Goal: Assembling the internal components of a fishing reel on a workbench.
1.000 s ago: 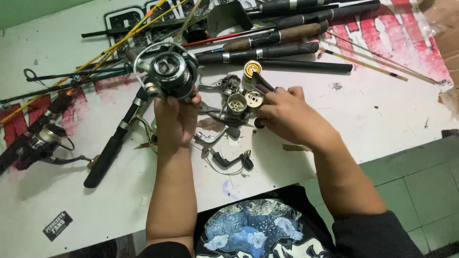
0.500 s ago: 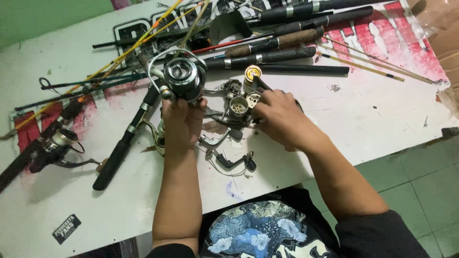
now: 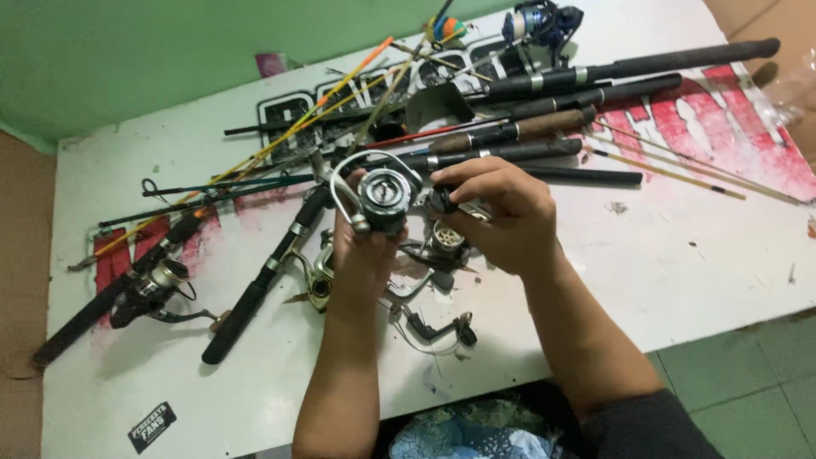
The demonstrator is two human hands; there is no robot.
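While the left hand (image 3: 361, 263) grips a spinning reel (image 3: 382, 200) just above frame centre, fingers wrapped tight round its body from below w/ the spool facing the camera, the right hand (image 3: 501, 217) comes in from the right & pinches a small dark part (image 3: 442, 200) at the reel's side. Looks like a knob or handle piece, but it's mostly hidden by fingers, so can't tell exactly. Both hands are closed on something; neither is spread.

Directly under the hands, centre of frame, loose reel parts (image 3: 442, 242) lie on the white table (image 3: 680, 272), incl. a round spool-like piece & a bent handle arm (image 3: 438, 331) lower down. Second reel on a dark rod (image 3: 161, 280) sits at mid-left. Bundle of dark rod butts (image 3: 544, 127) runs across upper centre to upper right; thin yellow & orange rod blanks (image 3: 280, 140) fan toward upper left. Blue reel (image 3: 540, 21) at top edge.

Judgement: step in hand seems to be fitting or turning that side part on the reel. To do it well: keep the left grip firm so the body doesn't rotate, line the part up square before twisting, turn gently w/o forcing threads, & keep the work over the table so anything dropped lands near the other parts.
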